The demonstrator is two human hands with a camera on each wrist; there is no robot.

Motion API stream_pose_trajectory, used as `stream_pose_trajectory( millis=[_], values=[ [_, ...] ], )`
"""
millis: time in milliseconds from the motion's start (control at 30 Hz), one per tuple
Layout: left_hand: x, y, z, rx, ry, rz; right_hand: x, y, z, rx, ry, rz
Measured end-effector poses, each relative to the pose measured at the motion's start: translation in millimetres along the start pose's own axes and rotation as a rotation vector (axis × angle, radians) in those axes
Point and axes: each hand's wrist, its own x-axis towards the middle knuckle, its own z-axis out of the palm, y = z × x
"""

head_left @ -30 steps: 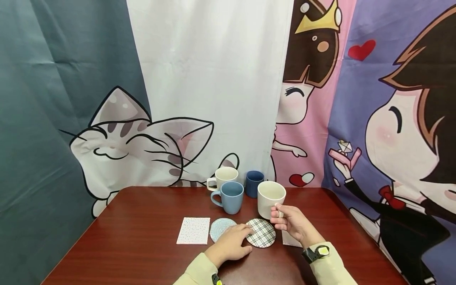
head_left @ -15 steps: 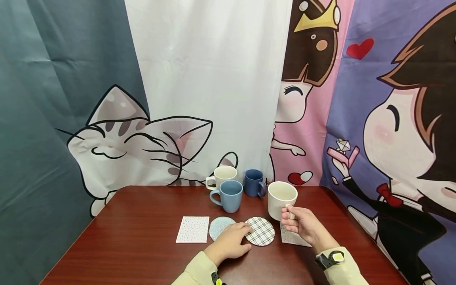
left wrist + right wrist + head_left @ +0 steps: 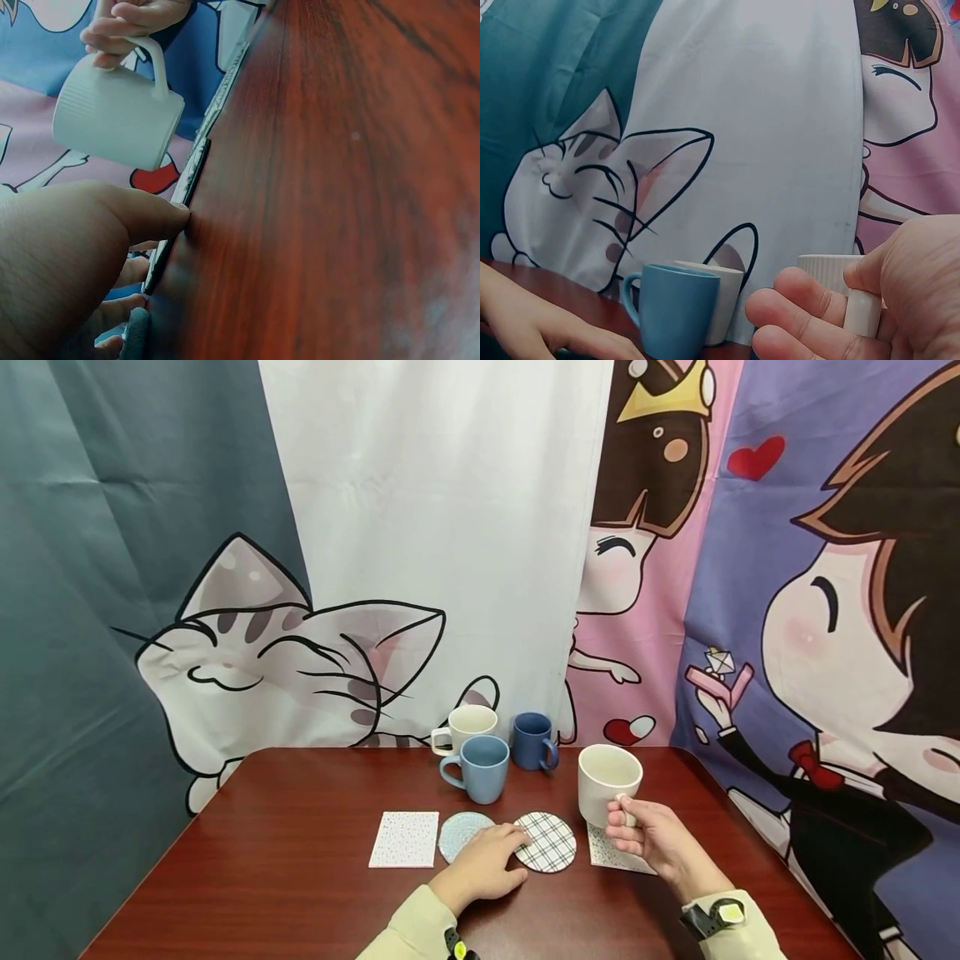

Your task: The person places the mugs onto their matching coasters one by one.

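My right hand (image 3: 660,842) pinches the handle of a white ribbed mug (image 3: 604,781), thumb on top and fingers curled round it. In the left wrist view this mug (image 3: 112,112) hangs upright above the tabletop, apart from it. In the head view it is over the back edge of a speckled square coaster (image 3: 618,852). My left hand (image 3: 483,864) rests on the table with relaxed fingers. It partly covers a round light blue coaster (image 3: 459,833), and its fingertips touch the left edge of a round plaid coaster (image 3: 549,843).
Behind the coasters stands a light blue mug (image 3: 484,770), with another white mug (image 3: 471,723) behind it and a dark blue mug (image 3: 532,742) to the right. Another speckled square coaster (image 3: 405,839) lies at left. A printed curtain (image 3: 450,527) hangs beyond the brown table (image 3: 262,860).
My right hand has carried the white mug to the right, from behind the plaid coaster to above the right square coaster. The dark blue mug's handle has come into sight. My left hand stays put.
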Motion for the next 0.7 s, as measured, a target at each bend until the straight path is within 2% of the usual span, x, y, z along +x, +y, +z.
stream_pose_trajectory(
  millis=[400, 700],
  values=[
    [1.5, -3.1, 0.1, 0.017, 0.012, 0.016, -14.5, 3.9, -6.5, -0.037, 0.097, 0.010],
    [-0.3, -0.5, -0.7, 0.015, 0.007, -0.001, -21.7, 7.4, -10.1, -0.036, 0.145, 0.028]
  ],
)
